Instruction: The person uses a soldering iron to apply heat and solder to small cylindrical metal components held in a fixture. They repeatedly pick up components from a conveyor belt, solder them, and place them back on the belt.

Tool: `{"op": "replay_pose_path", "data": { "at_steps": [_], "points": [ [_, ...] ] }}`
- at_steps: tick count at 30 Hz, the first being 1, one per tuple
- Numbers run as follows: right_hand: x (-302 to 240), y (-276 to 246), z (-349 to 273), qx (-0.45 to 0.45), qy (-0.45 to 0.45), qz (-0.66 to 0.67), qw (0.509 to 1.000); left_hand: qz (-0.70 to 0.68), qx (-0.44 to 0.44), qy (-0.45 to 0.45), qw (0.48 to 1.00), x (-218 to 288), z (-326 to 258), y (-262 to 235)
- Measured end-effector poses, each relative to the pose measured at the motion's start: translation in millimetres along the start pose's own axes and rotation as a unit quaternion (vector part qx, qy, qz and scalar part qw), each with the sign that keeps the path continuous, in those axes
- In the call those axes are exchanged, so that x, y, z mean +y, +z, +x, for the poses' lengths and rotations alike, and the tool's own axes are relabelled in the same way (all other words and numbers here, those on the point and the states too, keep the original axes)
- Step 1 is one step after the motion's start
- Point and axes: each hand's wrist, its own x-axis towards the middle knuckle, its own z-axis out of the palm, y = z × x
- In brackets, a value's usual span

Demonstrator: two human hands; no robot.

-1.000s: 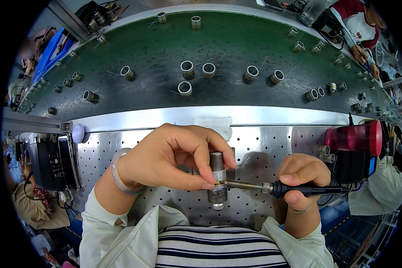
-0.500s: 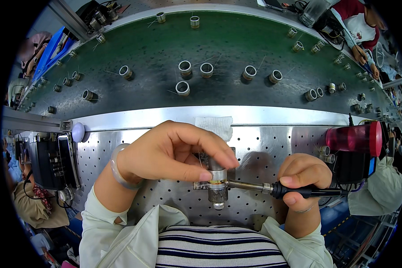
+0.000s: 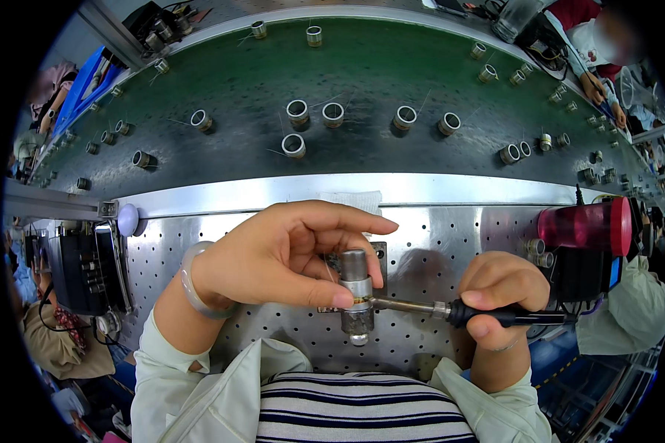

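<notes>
A metal cylinder (image 3: 353,267) with a silver collar ring (image 3: 357,287) stands at the middle of the bench, over a dark holder with a rounded silver end. The thumb of my left hand (image 3: 273,258) presses the near left side of the ring, while another finger reaches round to its right side; the index finger is stretched out above. My right hand (image 3: 504,288) grips a soldering iron (image 3: 488,316) by its black handle. The iron's metal tip meets the ring's right side at a narrow yellowish band. A thin wire shows by my left fingers.
Beyond the silver bench edge, a green conveyor belt (image 3: 222,74) carries several metal rings (image 3: 293,145) with thin wires. A pink container (image 3: 584,227) lies at the right, near small metal rings (image 3: 541,255). A white cloth (image 3: 358,199) lies behind my left hand; a black device (image 3: 81,269) stands left.
My left index finger has lifted and straightened away from the cylinder, baring its top. The rings on the belt have shifted slightly left. The soldering iron has stayed nearly in place.
</notes>
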Motion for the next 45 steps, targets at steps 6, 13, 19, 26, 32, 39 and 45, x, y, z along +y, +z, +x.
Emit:
{"op": "replay_pose_path", "data": {
  "at_steps": [6, 13, 19, 26, 32, 39, 45],
  "points": [
    [5, -3, -4, 0.079, 0.001, 0.062, 0.995, -0.033, -0.035, 0.009, 0.999, -3, 3, -8],
    [5, 1, -7, 0.093, 0.044, 0.093, 0.99, -0.067, -0.023, -0.024, 0.997, -9, 5, -12],
    [5, 2, -6, 0.079, 0.049, 0.091, 0.992, -0.039, -0.005, -0.011, 0.999, -12, 7, -9],
    [2, 1, -8, 0.093, 0.068, 0.073, 0.991, -0.028, 0.002, -0.017, 0.999, -11, 8, -6],
    [4, -3, -9, 0.078, 0.047, 0.079, 0.993, -0.038, -0.007, -0.014, 0.999, -12, 10, -6],
    [5, -9, -6, 0.033, 0.021, 0.059, 0.998, -0.051, -0.016, -0.012, 0.998, -13, 11, -5],
    [3, -12, -5, 0.003, 0.005, 0.029, 1.0, -0.043, -0.014, -0.014, 0.999, -13, 12, -5]
  ]
}}
